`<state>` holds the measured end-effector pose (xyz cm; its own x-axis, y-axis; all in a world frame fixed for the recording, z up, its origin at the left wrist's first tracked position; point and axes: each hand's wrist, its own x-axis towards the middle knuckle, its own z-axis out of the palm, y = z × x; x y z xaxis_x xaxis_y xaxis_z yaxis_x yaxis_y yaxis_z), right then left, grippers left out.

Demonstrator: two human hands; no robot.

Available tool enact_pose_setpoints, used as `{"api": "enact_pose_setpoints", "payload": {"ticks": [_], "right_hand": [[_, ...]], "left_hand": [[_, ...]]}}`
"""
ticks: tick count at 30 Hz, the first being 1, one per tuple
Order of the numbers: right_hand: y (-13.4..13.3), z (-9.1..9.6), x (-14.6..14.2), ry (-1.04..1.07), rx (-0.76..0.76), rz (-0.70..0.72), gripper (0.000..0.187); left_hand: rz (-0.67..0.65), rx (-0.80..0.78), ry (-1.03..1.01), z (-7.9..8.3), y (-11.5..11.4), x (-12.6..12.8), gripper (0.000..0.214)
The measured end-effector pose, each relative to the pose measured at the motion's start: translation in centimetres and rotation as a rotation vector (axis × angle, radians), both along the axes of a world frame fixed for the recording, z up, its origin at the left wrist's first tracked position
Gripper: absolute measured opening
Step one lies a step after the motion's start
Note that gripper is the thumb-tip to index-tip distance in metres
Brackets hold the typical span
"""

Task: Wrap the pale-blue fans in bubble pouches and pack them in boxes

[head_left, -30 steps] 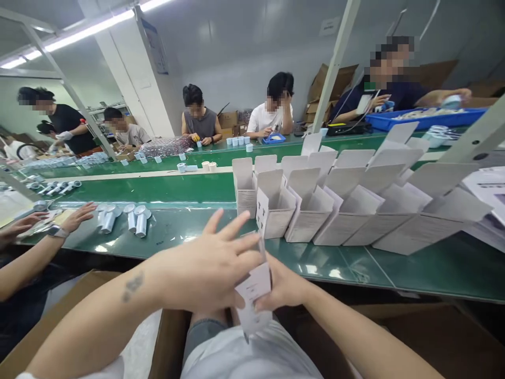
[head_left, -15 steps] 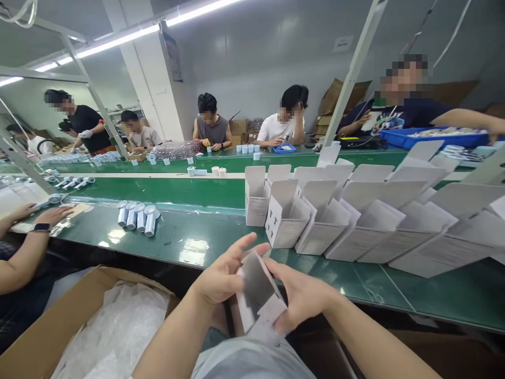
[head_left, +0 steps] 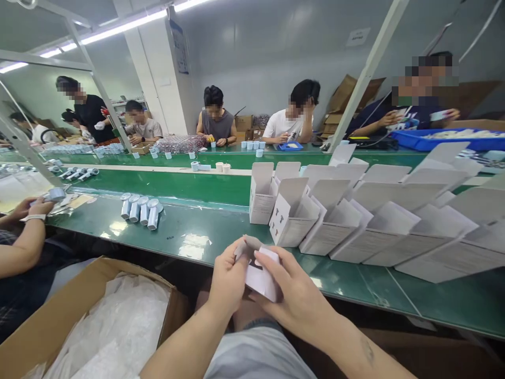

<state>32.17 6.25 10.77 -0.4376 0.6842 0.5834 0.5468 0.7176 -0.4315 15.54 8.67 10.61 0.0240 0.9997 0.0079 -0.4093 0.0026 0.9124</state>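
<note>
A small white carton (head_left: 260, 281) is held between my two hands just off the front edge of the bench, over my lap. My left hand (head_left: 232, 276) grips its left side, the thumb at the opening. On the other side my right hand (head_left: 290, 284) is closed round it, fingers on a folded flap. The carton's far end is partly hidden by my fingers. Just beyond, white open-topped cartons (head_left: 294, 218) with raised lids stand in rows on the green bench (head_left: 213, 231).
Several light-blue handheld devices (head_left: 142, 210) lie on the bench to the left. At lower left, a cardboard box (head_left: 47, 326) holds clear plastic bags (head_left: 114, 321). A co-worker's hands (head_left: 35, 208) work at far left. Other people sit across the green conveyor (head_left: 189, 184), near a blue tray (head_left: 426, 139).
The carton has turned in my hands; its long open side is no longer facing up and flaps are folded in. My left fingers, spread before, have closed on it.
</note>
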Motion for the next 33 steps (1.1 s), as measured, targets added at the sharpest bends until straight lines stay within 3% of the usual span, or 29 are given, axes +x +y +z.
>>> {"api": "enact_pose_setpoints", "payload": {"ticks": [2,4,7,9,11,13,16,18,21,23,25,28,33], "right_hand": [[0.0,0.4,-0.3,0.081,0.017,0.017,0.047],[0.2,1.0,-0.1,0.130,-0.059,0.097,0.038],[0.8,2.5,0.3,0.154,-0.252,0.250,0.036],[1.4,3.5,0.6,0.133,-0.377,0.337,0.038],[2.0,4.1,0.8,0.077,-0.474,0.368,0.044],[2.1,4.0,0.8,0.019,-0.507,0.307,0.060],[0.8,2.7,0.4,-0.010,-0.352,0.050,0.087],[-0.4,1.5,-0.1,0.027,-0.232,-0.117,0.092],[-1.6,0.5,-0.5,0.119,-0.248,-0.228,0.087],[-1.9,0.5,-0.3,0.154,-0.294,-0.225,0.084],[-2.1,0.9,0.1,0.162,-0.320,-0.167,0.085],[-2.3,1.4,0.9,0.168,-0.336,-0.100,0.087],[-2.3,1.1,2.2,0.146,-0.367,-0.008,0.098]], "left_hand": [[-0.098,0.054,-0.029,0.0,-0.4,-0.6,0.047],[-0.249,0.060,-0.125,0.0,-0.3,-1.6,0.051],[-0.437,0.022,-0.231,0.1,0.4,-2.8,0.046],[-0.496,-0.030,-0.226,0.1,0.7,-2.8,0.062],[-0.456,-0.090,-0.180,0.0,0.9,-2.0,0.066],[-0.286,-0.104,-0.138,-0.2,0.7,-0.8,0.053],[0.027,-0.059,-0.077,-0.8,-0.2,0.6,0.041],[0.089,0.041,0.047,-0.9,-0.7,0.6,0.040],[-0.169,0.190,0.194,-0.6,-0.7,-0.4,0.037],[-0.364,0.185,0.175,-0.3,-0.3,-1.0,0.031],[-0.467,0.128,0.106,-0.1,0.1,-0.9,0.035],[-0.496,0.054,-0.056,-0.1,-0.3,0.1,0.057],[-0.385,-0.043,-0.140,-0.1,-2.4,1.9,0.044]]}}
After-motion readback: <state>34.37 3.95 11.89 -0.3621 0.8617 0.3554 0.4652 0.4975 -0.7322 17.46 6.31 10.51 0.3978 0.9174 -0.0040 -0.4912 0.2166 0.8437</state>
